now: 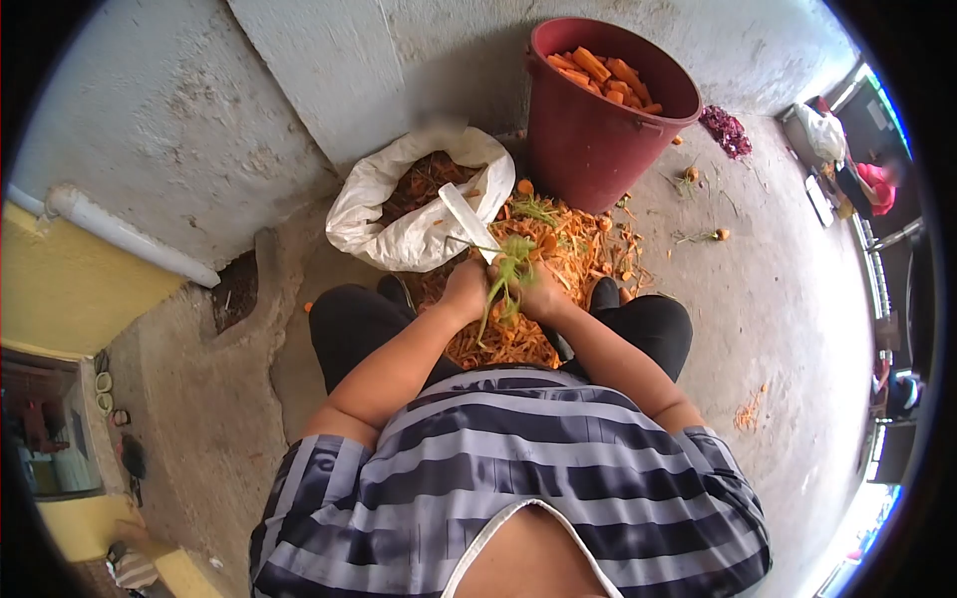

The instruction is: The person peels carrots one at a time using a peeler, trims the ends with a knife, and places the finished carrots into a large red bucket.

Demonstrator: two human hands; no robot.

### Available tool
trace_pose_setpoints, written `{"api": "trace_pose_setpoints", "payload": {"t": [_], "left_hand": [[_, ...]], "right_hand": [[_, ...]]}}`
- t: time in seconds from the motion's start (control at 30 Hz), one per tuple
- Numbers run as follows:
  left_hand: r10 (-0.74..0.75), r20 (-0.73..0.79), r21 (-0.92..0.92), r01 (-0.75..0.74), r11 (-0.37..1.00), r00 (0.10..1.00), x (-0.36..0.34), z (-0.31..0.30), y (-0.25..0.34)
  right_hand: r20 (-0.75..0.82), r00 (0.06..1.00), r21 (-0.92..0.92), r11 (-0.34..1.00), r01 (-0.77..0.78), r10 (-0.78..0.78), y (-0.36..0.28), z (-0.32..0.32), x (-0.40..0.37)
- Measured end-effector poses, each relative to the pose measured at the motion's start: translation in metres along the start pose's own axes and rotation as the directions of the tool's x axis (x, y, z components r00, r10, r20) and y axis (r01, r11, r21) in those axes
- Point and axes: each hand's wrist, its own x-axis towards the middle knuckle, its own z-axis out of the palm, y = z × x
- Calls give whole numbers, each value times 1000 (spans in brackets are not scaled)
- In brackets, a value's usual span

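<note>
A wide pale knife blade (pixel 467 221) slants up and left from between my hands, over the white sack. My right hand (pixel 541 293) is closed at the lower end of the blade, on the knife; the handle is hidden. Fingers bent, my left hand (pixel 466 290) is closed beside it on leafy green carrot tops (pixel 514 261), which spread between both hands. Any root under the leaves is hidden. Orange peelings (pixel 503 341) lie heaped on the ground beneath the hands and between the knees.
The white sack (pixel 374 234) holds dark scraps beside a red bucket (pixel 600 149) of orange carrots. Purple scraps (pixel 726 133) and small roots (pixel 721 235) lie on the floor at the right. A person in pink (pixel 878 189) is at the far right.
</note>
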Motion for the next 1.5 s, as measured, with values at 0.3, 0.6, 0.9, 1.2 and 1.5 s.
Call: {"api": "trace_pose_setpoints", "payload": {"t": [0.3,0.6,0.9,1.2,1.5], "left_hand": [[-183,203,-275,235,932,962,0,-25,-9],[-347,170,-833,323,450,922,17,-65,-28],[-510,230,-913,365,181,829,71,-73,-68],[-605,337,-914,405,-27,721,97,-64,-91],[-509,272,-926,367,93,816,95,-61,-93]], "right_hand": [[344,731,538,514,-668,589,54,-15,27],[121,708,556,543,-629,696,98,-26,53],[-300,824,-81,847,-525,481,161,-39,178],[219,958,-875,472,109,183,200,41,200],[212,948,-928,353,119,238,223,46,204]]}}
